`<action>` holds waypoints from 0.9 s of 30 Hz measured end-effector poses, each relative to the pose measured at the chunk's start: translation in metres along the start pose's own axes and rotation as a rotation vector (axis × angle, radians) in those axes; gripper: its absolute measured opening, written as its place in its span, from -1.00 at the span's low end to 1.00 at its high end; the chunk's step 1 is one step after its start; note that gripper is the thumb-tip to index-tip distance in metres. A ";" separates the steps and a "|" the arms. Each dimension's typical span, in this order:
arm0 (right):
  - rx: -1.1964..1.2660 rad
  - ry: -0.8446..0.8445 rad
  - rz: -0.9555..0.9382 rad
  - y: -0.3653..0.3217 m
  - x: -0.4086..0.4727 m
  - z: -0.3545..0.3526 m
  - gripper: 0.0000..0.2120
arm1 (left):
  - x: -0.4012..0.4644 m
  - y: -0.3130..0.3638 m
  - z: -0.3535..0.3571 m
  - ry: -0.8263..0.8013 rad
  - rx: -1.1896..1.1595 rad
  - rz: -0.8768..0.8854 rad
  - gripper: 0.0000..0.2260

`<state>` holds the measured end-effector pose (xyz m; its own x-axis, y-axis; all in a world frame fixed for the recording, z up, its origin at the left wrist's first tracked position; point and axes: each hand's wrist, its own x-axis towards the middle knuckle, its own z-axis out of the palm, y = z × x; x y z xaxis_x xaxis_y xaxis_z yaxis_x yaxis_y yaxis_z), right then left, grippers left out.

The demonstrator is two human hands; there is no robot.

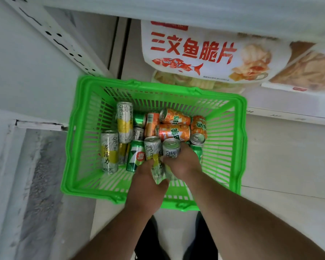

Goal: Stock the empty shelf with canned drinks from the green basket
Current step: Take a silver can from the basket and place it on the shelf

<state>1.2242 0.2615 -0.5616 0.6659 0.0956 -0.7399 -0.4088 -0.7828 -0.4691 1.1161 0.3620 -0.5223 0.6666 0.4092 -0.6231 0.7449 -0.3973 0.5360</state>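
Each hand [146, 184] [184, 162] wrapped round one can [152, 149] [171, 148] near basket [86, 192] front edge; best lifted straight up, clear of neighbours.

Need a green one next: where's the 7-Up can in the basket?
In the head view, the 7-Up can lies in the green basket, left of centre, just left of the silver tea can that the left hand grips.

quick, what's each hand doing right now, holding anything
Left hand: fingers curled round a silver tea can in the green basket.
Right hand: gripping another silver tea can beside it.
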 end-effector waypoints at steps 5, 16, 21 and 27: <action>0.396 -0.040 -0.017 -0.035 -0.076 -0.082 -0.68 | -0.056 0.056 -0.053 -0.014 -0.089 0.024 -0.33; 0.814 -0.178 -0.113 -0.154 -0.326 -0.302 -0.82 | -0.274 0.265 -0.219 -0.030 -0.234 0.324 -0.24; 0.863 -0.137 -0.151 -0.189 -0.430 -0.366 -0.38 | -0.367 0.338 -0.263 -0.033 -0.283 0.438 -0.23; 1.026 -0.286 -0.275 -0.209 -0.543 -0.448 -0.65 | -0.474 0.410 -0.283 -0.018 -0.270 0.534 -0.26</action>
<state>1.2279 0.0982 0.1539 0.6987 0.4307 -0.5712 -0.6814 0.1573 -0.7148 1.1132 0.2376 0.1536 0.9520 0.1953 -0.2356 0.2890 -0.3207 0.9020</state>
